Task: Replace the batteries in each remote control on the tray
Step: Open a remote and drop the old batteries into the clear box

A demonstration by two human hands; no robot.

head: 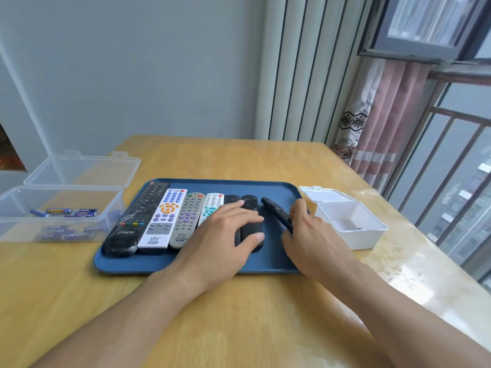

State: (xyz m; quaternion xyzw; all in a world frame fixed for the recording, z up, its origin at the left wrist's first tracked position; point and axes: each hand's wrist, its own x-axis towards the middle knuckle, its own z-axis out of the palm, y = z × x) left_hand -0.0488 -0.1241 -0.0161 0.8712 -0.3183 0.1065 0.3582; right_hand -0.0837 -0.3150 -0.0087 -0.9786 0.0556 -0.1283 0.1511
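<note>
A pale wooden surface (239, 314) by a barred window, with curtains at rt: on it, a person's right hand (310, 235) has its grip closed around a slim black remote (275, 212), fingers wrapped over its near end, the remote tilted w/ its far end angled up and to the left, above the rt part of a blue tray (186, 266). Whether its near end touches the tray cannot be told, as the hand hides it. The left hand (225, 235) lies flat, fingers spread and pinching nothing, resting across two more black remotes (248, 205) that sit side by side on the tray; thumb tip reaches the nearer end of the rt one. Left of these, lined up lengthwise and close together: a small white remote w/ teal keys (212, 205), partly under the left hand; a grey remote (187, 219) w/ purple buttons; a white remote (164, 219) w/ orange and blue buttons; and a long black remote (140, 216) at far left, wrapped in clear film. Just beside the tray's rt edge stands a small white box (350, 224), lid hinged open toward the back; contents too dim to tell. Well apart on the left, a clear plastic box (61, 205), lid open, holds several blue-labelled batteries (66, 211).
</note>
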